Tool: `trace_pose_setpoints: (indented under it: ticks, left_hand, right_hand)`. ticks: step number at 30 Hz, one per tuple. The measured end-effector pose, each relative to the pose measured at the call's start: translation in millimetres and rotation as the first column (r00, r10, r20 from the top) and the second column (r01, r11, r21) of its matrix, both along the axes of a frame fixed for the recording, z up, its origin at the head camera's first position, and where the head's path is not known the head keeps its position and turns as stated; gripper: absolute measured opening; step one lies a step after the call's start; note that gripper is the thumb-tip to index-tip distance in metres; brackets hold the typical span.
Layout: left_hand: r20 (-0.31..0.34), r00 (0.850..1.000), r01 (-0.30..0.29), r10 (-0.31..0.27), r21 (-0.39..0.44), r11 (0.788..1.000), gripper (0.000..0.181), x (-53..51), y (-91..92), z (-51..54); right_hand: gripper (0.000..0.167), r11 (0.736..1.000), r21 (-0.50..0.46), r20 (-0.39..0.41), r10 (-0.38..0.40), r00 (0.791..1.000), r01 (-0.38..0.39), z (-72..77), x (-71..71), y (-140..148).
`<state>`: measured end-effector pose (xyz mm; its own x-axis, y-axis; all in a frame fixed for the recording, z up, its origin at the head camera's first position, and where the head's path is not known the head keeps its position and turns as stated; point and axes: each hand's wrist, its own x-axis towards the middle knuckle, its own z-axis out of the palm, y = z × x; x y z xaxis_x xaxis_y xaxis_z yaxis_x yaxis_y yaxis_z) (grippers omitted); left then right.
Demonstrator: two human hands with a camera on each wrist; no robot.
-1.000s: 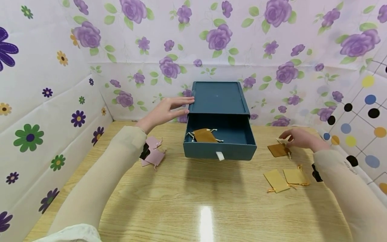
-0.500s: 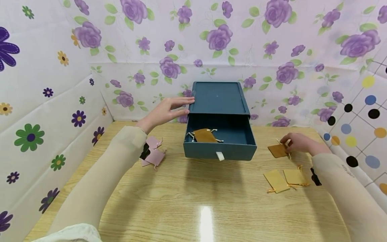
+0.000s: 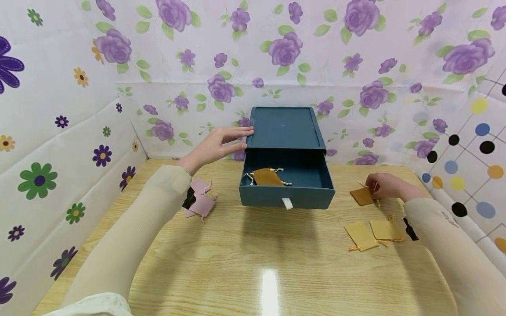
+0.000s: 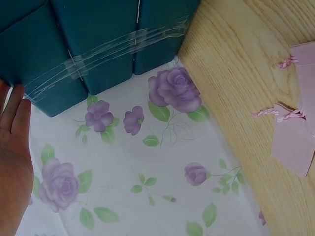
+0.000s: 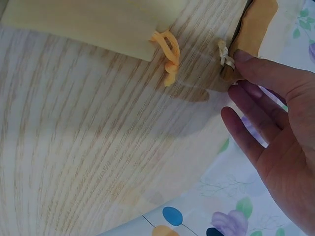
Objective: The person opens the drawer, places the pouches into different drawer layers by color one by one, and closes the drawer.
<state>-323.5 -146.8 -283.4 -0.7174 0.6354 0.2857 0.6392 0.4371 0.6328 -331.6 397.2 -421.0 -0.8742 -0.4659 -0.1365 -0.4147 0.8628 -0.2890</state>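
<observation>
The blue drawer box (image 3: pixel 283 127) stands at the back middle, its drawer pulled out. A brown pouch (image 3: pixel 267 177) with white strings lies in the drawer. My left hand (image 3: pixel 215 145) rests with straight fingers against the box's left side; in the left wrist view the fingers (image 4: pixel 18 115) touch its taped blue wall (image 4: pixel 106 44). At the right, my right hand (image 3: pixel 386 186) pinches the corner of another brown pouch (image 3: pixel 361 196) by its string; the right wrist view shows thumb and fingers on that pouch (image 5: pixel 253 29).
Pink pouches (image 3: pixel 203 204) lie left of the box, beside my left forearm. Two yellow pouches (image 3: pixel 361 236) (image 3: pixel 385 230) lie nearer on the right of the wooden table (image 3: pixel 237 263). Flowered cloth (image 3: pixel 178 57) hangs behind and at the sides.
My right hand has shifted slightly left over the brown pouch, and its forearm has moved a little inward. My left hand stays on the box.
</observation>
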Motion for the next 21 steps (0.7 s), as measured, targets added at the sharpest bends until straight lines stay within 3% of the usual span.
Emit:
trace_pose_setpoints:
  ticks: [15, 21]
  left_hand:
    - [-0.026, 1.000, -0.005, 0.004, -0.010, 1.000, 0.046, -1.1, 0.3, -0.4]
    - [-0.023, 1.000, 0.001, -0.001, -0.004, 1.000, 0.046, -0.6, -1.1, -0.7]
  right_hand:
    - [0.026, 0.998, -0.019, 0.019, -0.053, 0.998, 0.054, -1.4, -0.5, 4.7]
    - [0.021, 0.997, -0.057, -0.010, -0.046, 0.999, 0.045, 0.6, -1.7, 4.3]
